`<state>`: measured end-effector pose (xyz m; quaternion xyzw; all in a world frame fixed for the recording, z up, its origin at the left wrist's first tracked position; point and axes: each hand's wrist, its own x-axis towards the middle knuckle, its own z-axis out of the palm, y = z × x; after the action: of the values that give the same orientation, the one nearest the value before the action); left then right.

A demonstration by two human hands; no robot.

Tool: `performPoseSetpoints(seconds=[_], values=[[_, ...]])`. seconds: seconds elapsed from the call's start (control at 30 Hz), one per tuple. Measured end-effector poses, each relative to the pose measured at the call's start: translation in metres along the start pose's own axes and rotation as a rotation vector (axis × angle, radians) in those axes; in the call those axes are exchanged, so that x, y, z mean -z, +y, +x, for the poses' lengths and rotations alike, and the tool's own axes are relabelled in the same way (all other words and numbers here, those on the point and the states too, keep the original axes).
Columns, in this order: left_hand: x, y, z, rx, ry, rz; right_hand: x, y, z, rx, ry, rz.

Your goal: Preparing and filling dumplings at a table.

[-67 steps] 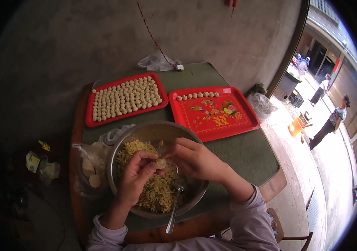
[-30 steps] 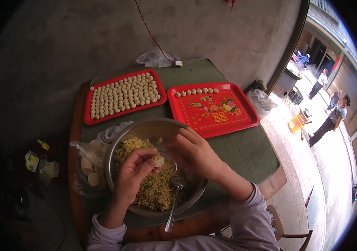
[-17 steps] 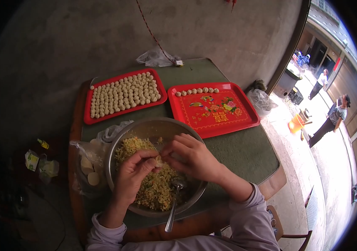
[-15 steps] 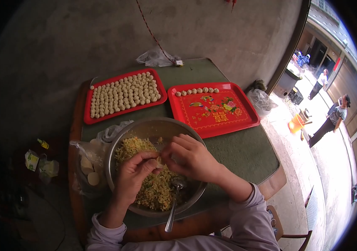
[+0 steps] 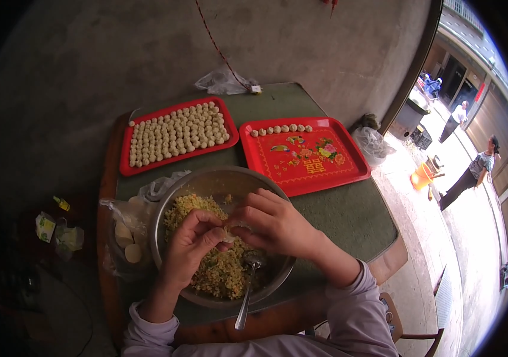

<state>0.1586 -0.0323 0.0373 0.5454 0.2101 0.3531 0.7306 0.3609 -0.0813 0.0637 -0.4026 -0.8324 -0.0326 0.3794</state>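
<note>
Above a steel bowl of chopped yellow-green filling, my left hand and my right hand meet fingertip to fingertip. Between them they pinch a small pale dumpling, mostly hidden by the fingers. A metal spoon rests in the filling, its handle over the near rim. Left of the bowl, round wrappers lie in a clear plastic bag. Behind the bowl, one red tray is packed with rows of dumplings; a second red tray carries a single row along its far edge.
The green-topped table stands against a grey wall. A crumpled plastic bag and a red cord hang at its back. Outside at the right are an orange bucket and two people. A chair stands near my right elbow.
My right fingers have shifted slightly at the dumpling's edge, and my left fingertips have curled a little. The bowl, spoon and trays stay put.
</note>
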Motion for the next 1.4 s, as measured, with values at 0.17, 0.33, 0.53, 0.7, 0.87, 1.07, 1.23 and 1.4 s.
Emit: performPoseSetpoints(seconds=[0.17,0.33,0.53,0.7,0.87,1.07,1.23,1.4], values=[[0.005,-0.002,0.000,-0.018,-0.061,0.045,-0.001,-0.001,0.000,0.023,-0.022,0.025],[0.002,-0.003,0.001,0.015,-0.054,-0.005,-0.001,-0.004,-0.002,-0.022,-0.044,-0.032],[-0.001,0.000,-0.001,-0.015,-0.010,0.000,0.000,-0.003,0.000,-0.098,0.006,0.115],[0.002,-0.001,0.001,-0.029,-0.017,0.003,-0.002,-0.001,-0.001,-0.090,-0.016,0.132],[0.007,0.000,0.002,0.009,-0.095,0.041,0.000,-0.004,-0.001,-0.021,-0.055,-0.009],[0.007,0.004,0.003,0.042,-0.071,0.031,0.003,-0.001,-0.001,-0.051,-0.034,0.108],[0.006,0.004,0.002,0.024,-0.061,0.024,0.002,-0.003,-0.001,-0.069,-0.030,0.111],[0.005,0.005,0.001,0.005,-0.098,0.088,-0.002,-0.003,0.000,0.003,-0.007,0.004]])
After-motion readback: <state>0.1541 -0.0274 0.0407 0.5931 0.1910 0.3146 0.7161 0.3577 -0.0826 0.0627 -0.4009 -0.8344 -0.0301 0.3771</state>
